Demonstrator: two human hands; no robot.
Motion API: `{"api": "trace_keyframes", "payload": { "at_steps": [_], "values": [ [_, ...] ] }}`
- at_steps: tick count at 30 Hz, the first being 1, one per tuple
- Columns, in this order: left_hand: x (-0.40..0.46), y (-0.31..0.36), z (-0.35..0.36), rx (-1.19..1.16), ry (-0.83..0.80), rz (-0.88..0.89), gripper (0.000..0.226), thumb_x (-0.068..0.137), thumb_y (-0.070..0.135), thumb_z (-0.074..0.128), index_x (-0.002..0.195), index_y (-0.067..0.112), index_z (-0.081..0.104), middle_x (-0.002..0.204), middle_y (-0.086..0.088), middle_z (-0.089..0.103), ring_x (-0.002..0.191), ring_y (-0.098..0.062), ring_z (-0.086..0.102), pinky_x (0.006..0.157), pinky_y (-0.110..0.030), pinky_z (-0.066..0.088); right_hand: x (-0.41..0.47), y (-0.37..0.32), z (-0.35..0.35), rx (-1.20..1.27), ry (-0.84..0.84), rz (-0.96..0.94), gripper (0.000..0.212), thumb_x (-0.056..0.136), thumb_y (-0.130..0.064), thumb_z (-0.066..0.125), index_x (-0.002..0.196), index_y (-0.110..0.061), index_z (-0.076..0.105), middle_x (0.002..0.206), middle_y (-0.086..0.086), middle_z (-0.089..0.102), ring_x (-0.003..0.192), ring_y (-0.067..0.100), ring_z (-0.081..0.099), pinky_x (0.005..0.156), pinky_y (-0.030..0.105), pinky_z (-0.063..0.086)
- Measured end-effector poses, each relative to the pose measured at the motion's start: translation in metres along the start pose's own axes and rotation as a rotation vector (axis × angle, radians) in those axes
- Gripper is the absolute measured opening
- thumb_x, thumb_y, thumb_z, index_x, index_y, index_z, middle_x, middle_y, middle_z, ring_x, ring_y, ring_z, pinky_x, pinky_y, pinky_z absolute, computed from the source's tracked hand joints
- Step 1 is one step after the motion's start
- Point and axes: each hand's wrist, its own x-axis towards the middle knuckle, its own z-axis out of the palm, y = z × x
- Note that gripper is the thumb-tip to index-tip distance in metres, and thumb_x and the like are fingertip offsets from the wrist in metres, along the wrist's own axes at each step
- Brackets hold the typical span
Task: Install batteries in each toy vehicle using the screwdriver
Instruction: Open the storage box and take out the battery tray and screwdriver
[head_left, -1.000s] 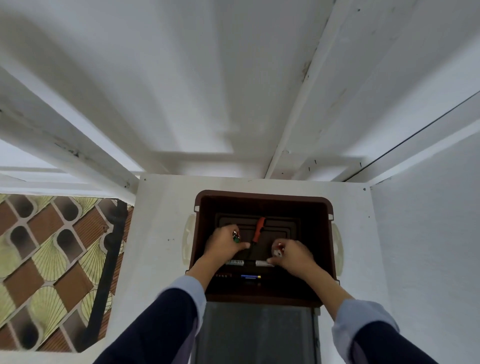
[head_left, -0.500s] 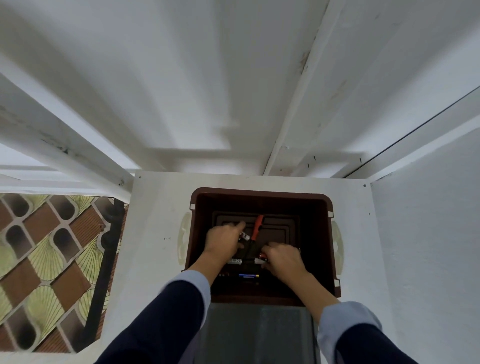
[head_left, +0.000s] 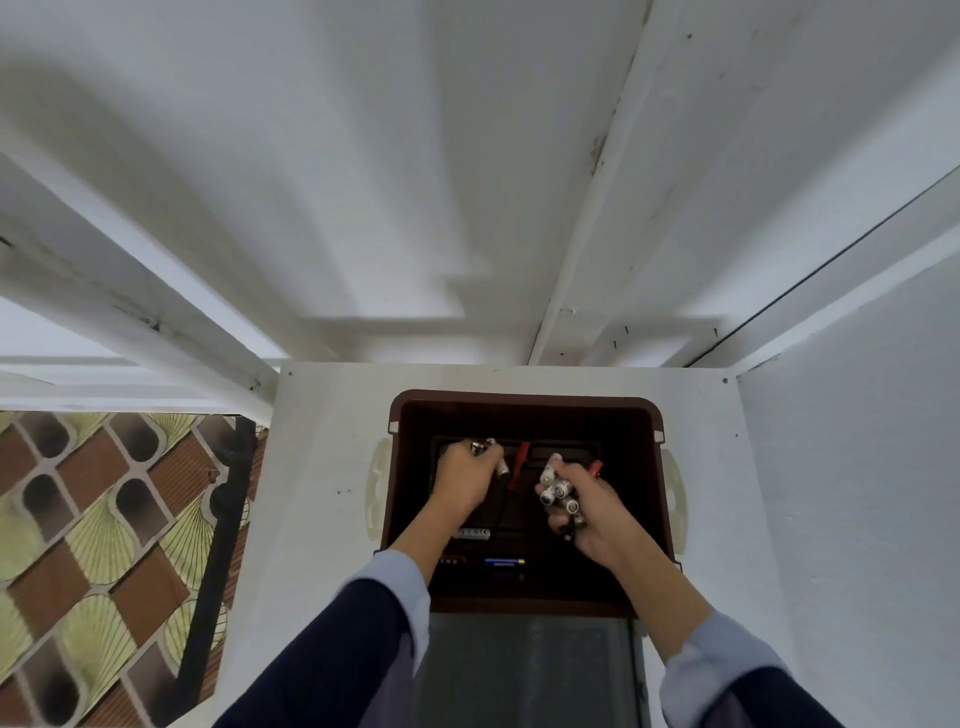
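Note:
A dark brown plastic bin (head_left: 524, 402) stands on the white table, and both my hands are inside it. My right hand (head_left: 589, 512) grips a bunch of several batteries (head_left: 557, 486), their silver ends pointing left. My left hand (head_left: 467, 478) holds batteries (head_left: 500, 465) too, with one silver end showing beside the fingers. A red-handled screwdriver (head_left: 519, 467) lies on the bin floor between the hands. More loose batteries lie near the bin's front, one grey (head_left: 474, 534) and one blue (head_left: 504, 561). No toy vehicle is visible.
The bin has cream side handles (head_left: 375, 488). A grey panel (head_left: 524, 670) lies on the white table (head_left: 322, 467) in front of the bin. White walls close in at the back and right. A patterned tile floor (head_left: 104, 545) shows to the left.
My right hand has lifted and turned up with a bunch of batteries in its grip. My left hand has also closed on batteries and shifted slightly left.

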Motion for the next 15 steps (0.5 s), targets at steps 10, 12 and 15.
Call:
{"api": "trace_keyframes", "payload": {
  "at_steps": [10, 12, 15],
  "values": [
    [-0.053, 0.028, -0.016, -0.469, -0.165, -0.018, 0.024, 0.095, 0.018, 0.049, 0.073, 0.009, 0.054, 0.074, -0.007, 0.065, 0.037, -0.012, 0.041, 0.037, -0.017, 0.026, -0.046, -0.008, 0.010, 0.268, -0.150, -0.026, 0.018, 0.095, -0.020, 0.048, 0.081, -0.010, 0.051, 0.063, 0.006, 0.054, 0.042, 0.008, 0.045, 0.034, 0.016, 0.037],
    [-0.067, 0.035, -0.023, -0.481, -0.184, 0.035, 0.027, 0.095, 0.018, 0.049, 0.070, 0.009, 0.052, 0.069, -0.008, 0.061, 0.034, -0.011, 0.036, 0.037, -0.015, 0.022, -0.060, -0.011, 0.015, 0.287, -0.155, -0.052, 0.017, 0.095, -0.019, 0.048, 0.082, -0.009, 0.050, 0.062, 0.006, 0.054, 0.043, 0.008, 0.047, 0.035, 0.016, 0.040],
    [-0.089, 0.048, -0.032, -0.493, -0.234, 0.109, 0.032, 0.098, 0.019, 0.046, 0.067, 0.009, 0.049, 0.065, -0.006, 0.057, 0.031, -0.009, 0.031, 0.039, -0.014, 0.019, -0.082, -0.016, 0.022, 0.308, -0.191, -0.093, 0.016, 0.094, -0.019, 0.048, 0.082, -0.010, 0.050, 0.059, 0.005, 0.055, 0.043, 0.008, 0.048, 0.036, 0.016, 0.041]
  ]
}}
